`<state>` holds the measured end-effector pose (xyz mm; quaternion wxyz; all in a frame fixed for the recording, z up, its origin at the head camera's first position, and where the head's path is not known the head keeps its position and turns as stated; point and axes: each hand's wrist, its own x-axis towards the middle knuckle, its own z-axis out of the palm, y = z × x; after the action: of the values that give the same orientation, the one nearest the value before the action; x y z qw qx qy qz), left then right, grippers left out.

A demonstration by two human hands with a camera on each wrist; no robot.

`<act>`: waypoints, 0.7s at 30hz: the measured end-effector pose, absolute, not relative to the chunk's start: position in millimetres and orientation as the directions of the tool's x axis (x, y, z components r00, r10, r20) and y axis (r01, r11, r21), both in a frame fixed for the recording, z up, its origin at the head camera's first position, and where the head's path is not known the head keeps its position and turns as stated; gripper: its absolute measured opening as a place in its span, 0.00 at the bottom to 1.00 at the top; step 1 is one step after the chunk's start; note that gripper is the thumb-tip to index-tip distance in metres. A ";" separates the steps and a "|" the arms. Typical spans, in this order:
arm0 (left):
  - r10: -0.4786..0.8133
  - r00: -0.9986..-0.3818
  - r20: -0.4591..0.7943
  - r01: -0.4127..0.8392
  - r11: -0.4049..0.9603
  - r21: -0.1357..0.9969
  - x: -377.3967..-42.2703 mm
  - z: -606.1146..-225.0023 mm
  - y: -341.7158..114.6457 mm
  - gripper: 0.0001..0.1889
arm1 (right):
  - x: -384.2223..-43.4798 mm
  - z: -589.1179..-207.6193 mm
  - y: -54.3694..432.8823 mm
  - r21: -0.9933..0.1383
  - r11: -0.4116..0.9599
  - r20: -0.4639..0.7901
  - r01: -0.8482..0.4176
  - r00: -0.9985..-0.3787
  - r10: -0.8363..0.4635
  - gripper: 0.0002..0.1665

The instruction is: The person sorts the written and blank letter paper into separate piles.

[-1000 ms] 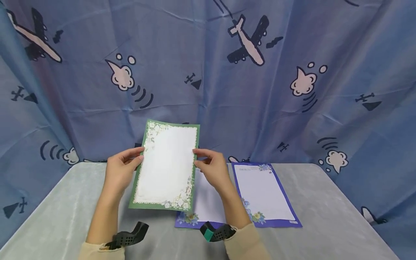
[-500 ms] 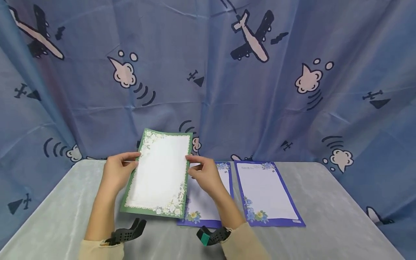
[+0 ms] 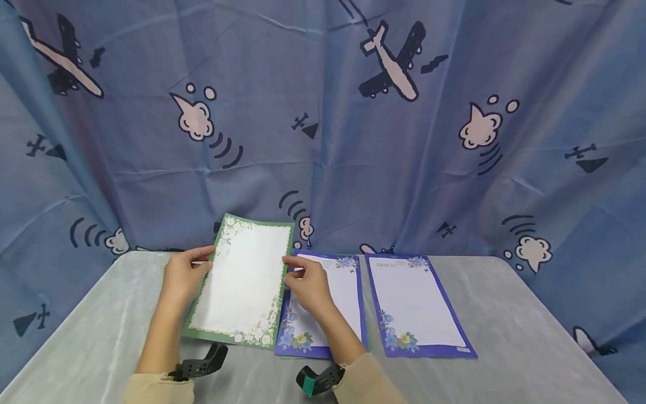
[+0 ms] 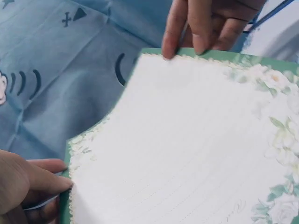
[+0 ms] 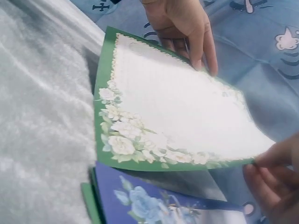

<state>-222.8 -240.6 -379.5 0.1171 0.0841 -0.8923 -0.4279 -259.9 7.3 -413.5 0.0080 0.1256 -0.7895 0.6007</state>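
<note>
A sheet of stationery paper (image 3: 242, 280) with a green border and white flowers is held between my hands, tilted up over the table's left part. My left hand (image 3: 184, 275) pinches its left edge, thumb in front. On the right edge, my right hand (image 3: 309, 283) pinches it at about the same height. In the left wrist view the upper edge of the sheet (image 4: 168, 130) bows between the two grips. Partly behind my right hand and forearm lies a purple-bordered sheet (image 3: 345, 294) with blue flowers; a green edge (image 5: 88, 196) shows beneath it in the right wrist view.
Another purple-bordered sheet (image 3: 419, 306) lies flat on the right of the grey table (image 3: 520, 336). A blue curtain (image 3: 323, 123) printed with planes hangs behind the table's far edge. Black wrist cameras (image 3: 199, 365) are strapped to both forearms.
Both hands have lowered the green-bordered sheet and shifted it left, uncovering more of the middle purple-bordered sheet. The grips on its two edges stay the same.
</note>
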 end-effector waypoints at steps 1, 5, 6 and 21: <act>-0.256 -0.957 0.135 -0.054 0.616 0.786 -223.6 -382.1 -240.6 0.20 | -260.0 -415.4 6.6 -0.946 0.249 0.163 -0.206 -0.970 -0.181 0.25; -0.275 -0.954 0.118 -0.077 0.607 0.791 -225.4 -391.2 -241.9 0.19 | -261.8 -423.2 4.9 -0.941 0.263 0.174 -0.213 -0.971 -0.164 0.23; -0.274 -0.955 0.113 -0.080 0.604 0.793 -226.1 -393.4 -242.8 0.19 | -262.1 -425.4 4.7 -0.938 0.271 0.178 -0.217 -0.971 -0.159 0.22; -0.272 -0.962 0.030 -0.136 0.570 0.810 -231.3 -420.7 -262.5 0.18 | -264.1 -456.5 -6.7 -0.900 0.358 0.182 -0.248 -0.961 -0.208 0.22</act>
<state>-231.3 -262.5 -420.7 0.0758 0.1153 -0.8829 -0.4489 -264.1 -6.7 -456.5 0.0179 0.1383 -0.8238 0.5494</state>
